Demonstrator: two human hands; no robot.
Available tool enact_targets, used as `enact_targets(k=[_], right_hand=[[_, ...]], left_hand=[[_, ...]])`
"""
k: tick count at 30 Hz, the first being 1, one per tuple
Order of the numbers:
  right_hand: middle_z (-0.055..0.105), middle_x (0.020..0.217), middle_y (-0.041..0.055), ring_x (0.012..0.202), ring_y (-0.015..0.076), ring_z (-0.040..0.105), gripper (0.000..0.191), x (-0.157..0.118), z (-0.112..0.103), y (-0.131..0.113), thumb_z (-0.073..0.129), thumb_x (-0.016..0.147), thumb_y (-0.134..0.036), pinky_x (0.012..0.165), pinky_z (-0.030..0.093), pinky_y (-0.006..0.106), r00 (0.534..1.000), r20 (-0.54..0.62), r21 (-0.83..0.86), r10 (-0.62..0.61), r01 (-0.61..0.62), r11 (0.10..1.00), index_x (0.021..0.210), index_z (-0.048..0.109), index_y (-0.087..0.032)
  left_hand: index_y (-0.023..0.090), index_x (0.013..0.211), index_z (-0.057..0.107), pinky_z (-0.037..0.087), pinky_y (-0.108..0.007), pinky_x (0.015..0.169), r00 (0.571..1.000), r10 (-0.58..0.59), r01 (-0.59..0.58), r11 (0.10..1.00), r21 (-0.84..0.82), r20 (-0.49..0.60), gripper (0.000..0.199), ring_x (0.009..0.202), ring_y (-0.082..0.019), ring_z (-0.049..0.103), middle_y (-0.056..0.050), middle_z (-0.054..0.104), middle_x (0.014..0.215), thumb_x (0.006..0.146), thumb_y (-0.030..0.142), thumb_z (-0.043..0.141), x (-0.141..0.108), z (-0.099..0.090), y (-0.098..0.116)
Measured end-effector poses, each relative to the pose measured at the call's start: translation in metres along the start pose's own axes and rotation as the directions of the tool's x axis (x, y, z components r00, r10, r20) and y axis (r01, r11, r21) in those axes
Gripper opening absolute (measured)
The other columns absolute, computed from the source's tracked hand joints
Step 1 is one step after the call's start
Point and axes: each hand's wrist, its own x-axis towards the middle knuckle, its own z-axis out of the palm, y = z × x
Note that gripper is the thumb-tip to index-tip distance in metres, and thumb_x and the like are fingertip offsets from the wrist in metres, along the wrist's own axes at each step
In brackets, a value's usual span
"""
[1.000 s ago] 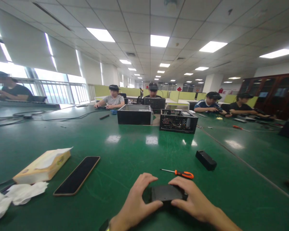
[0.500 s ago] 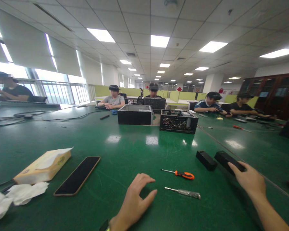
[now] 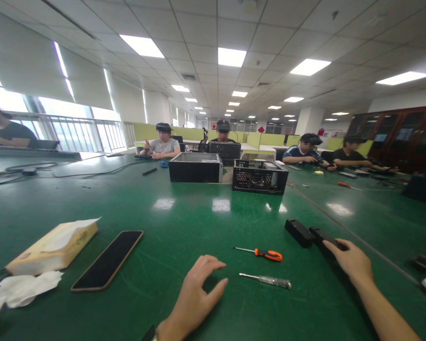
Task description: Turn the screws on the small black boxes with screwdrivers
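Note:
My right hand point(image 3: 351, 260) grips the near end of a long black block point(image 3: 324, 238) at the right. Touching or nearly touching its far end is a second black block point(image 3: 300, 232). My left hand point(image 3: 202, 289) hovers or rests over the green table point(image 3: 184, 213) at the lower middle, fingers curved and apart, holding nothing. Between my hands lie an orange-and-black screwdriver point(image 3: 269, 255) and, nearer me, a screwdriver with a clear handle point(image 3: 273, 282).
A phone point(image 3: 108, 260), a tissue pack point(image 3: 55, 246) and crumpled tissues point(image 3: 28, 288) lie at the left. Two metal cases point(image 3: 195, 170) point(image 3: 259, 177) stand further back. Several people sit around the table; cables point(image 3: 31, 169) lie at the far left.
My right hand has moved left with its black block, closing the gap to the other block. The whole view has shifted slightly. My left hand keeps its open pose.

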Motion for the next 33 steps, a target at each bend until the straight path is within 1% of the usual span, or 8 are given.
enact_targets(k=[8, 12, 15, 22, 26, 29, 31, 33], right_hand=[[0.061, 0.128, 0.0227, 0.111, 0.0444, 0.058, 0.078, -0.014, -0.011, -0.025, 0.046, 0.078, -0.073, 0.081, 0.051, 0.052, 0.991, -0.121, -0.093, -0.061, 0.050, 0.994, 0.125, 0.063, -0.013], [0.070, 0.117, 0.0119, 0.101, 0.0368, 0.065, 0.065, -0.033, -0.007, -0.060, 0.041, 0.084, -0.070, 0.077, 0.053, 0.045, 0.977, 0.019, -0.104, -0.213, 0.214, 0.971, 0.124, 0.063, -0.023], [0.064, 0.127, 0.0143, 0.107, 0.0392, 0.063, 0.067, -0.041, 0.005, -0.076, 0.042, 0.085, -0.067, 0.082, 0.051, 0.049, 0.963, 0.071, -0.120, -0.261, 0.268, 0.956, 0.130, 0.059, -0.020], [0.064, 0.119, 0.0223, 0.107, 0.0417, 0.061, 0.060, -0.033, 0.016, -0.075, 0.047, 0.083, -0.057, 0.090, 0.047, 0.053, 0.962, 0.043, -0.020, -0.269, 0.270, 0.963, 0.114, 0.066, -0.010], [0.065, 0.118, 0.0193, 0.098, 0.0325, 0.065, 0.062, -0.047, 0.007, -0.089, 0.048, 0.083, -0.058, 0.089, 0.051, 0.043, 0.928, 0.071, 0.141, -0.366, 0.354, 0.924, 0.118, 0.062, -0.008], [0.066, 0.117, 0.0081, 0.093, 0.0236, 0.066, 0.052, -0.086, -0.004, -0.115, 0.054, 0.084, -0.057, 0.081, 0.054, 0.031, 0.806, 0.199, 0.333, -0.558, 0.480, 0.812, 0.118, 0.063, -0.019], [0.065, 0.117, 0.0088, 0.097, 0.0240, 0.064, 0.043, -0.121, -0.011, -0.137, 0.060, 0.085, -0.047, 0.080, 0.053, 0.031, 0.576, 0.338, 0.561, -0.745, 0.513, 0.650, 0.117, 0.063, -0.019], [0.066, 0.111, 0.0078, 0.090, 0.0228, 0.064, 0.037, -0.154, -0.015, -0.156, 0.066, 0.083, -0.041, 0.075, 0.051, 0.030, 0.418, 0.379, 0.653, -0.825, 0.511, 0.559, 0.114, 0.064, -0.021]], left_hand=[[0.021, 0.104, 0.067, 0.052, -0.037, 0.087, 1.000, 0.005, -0.005, 1.000, -0.025, 0.006, 0.018, 0.096, -0.025, 0.063, -0.007, 0.066, 0.101, 0.085, 0.019, 0.065, 0.000, 0.001, -0.001], [0.021, 0.102, 0.067, 0.052, -0.036, 0.085, 1.000, -0.004, 0.005, 0.999, -0.035, 0.017, 0.017, 0.094, -0.024, 0.063, -0.007, 0.066, 0.099, 0.086, 0.018, 0.064, -0.001, 0.001, 0.001], [0.021, 0.102, 0.067, 0.052, -0.036, 0.085, 1.000, -0.008, 0.009, 0.999, -0.041, 0.022, 0.017, 0.093, -0.023, 0.063, -0.006, 0.067, 0.098, 0.085, 0.018, 0.065, -0.002, 0.002, 0.002], [0.020, 0.101, 0.067, 0.052, -0.036, 0.081, 0.999, -0.006, 0.008, 0.999, -0.043, 0.049, 0.016, 0.088, -0.023, 0.063, -0.007, 0.067, 0.094, 0.086, 0.019, 0.063, -0.001, 0.003, 0.001], [0.020, 0.104, 0.066, 0.052, -0.036, 0.084, 1.000, 0.018, -0.018, 0.999, -0.037, 0.018, 0.017, 0.092, -0.024, 0.062, -0.007, 0.066, 0.098, 0.087, 0.018, 0.063, -0.001, 0.002, 0.001], [0.021, 0.114, 0.064, 0.050, -0.039, 0.090, 0.999, 0.033, -0.033, 0.999, -0.007, -0.010, 0.028, 0.101, -0.026, 0.060, -0.009, 0.064, 0.107, 0.086, 0.021, 0.065, -0.001, 0.001, 0.001], [0.022, 0.126, 0.059, 0.048, -0.042, 0.095, 0.999, 0.032, -0.032, 0.999, 0.020, -0.002, 0.044, 0.108, -0.028, 0.057, -0.011, 0.060, 0.116, 0.084, 0.024, 0.070, -0.001, 0.000, 0.000], [0.021, 0.132, 0.055, 0.046, -0.045, 0.098, 0.998, 0.034, -0.036, 0.998, 0.049, 0.045, 0.060, 0.113, -0.030, 0.054, -0.013, 0.058, 0.122, 0.078, 0.030, 0.078, -0.002, 0.000, 0.001]])
